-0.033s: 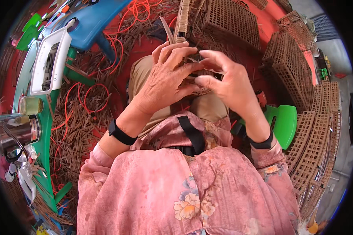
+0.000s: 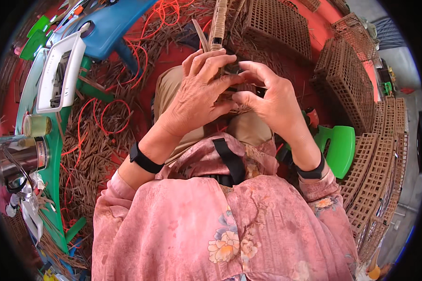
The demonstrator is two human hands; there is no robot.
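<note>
My left hand (image 2: pixel 199 84) is closed over the near end of a brown woven piece with a wrapped, handle-like bar (image 2: pixel 217 25), which rises away from me above my lap. A flat, pointed brown strip (image 2: pixel 200 36) sticks up beside the bar, at my left fingers. Close by on the right, my right hand (image 2: pixel 274 96) is curled, its thumb and forefinger bent round the same spot. What the right fingertips grip is too small and shaded to make out. Both hands hide most of the woven part beneath them.
Woven brown baskets (image 2: pixel 279 25) stand at the back right, with stacked lattice panels (image 2: pixel 375 173) nearer. A green chair (image 2: pixel 337 150) is at my right. On the left, a green table (image 2: pixel 54 187) holds a white tray (image 2: pixel 56 77). Brown scraps and an orange hose (image 2: pixel 115 117) cover the floor.
My right hand has shifted very slightly left, with its fingertips a little changed in place. My left hand and the wrapped bar stay where they were.
</note>
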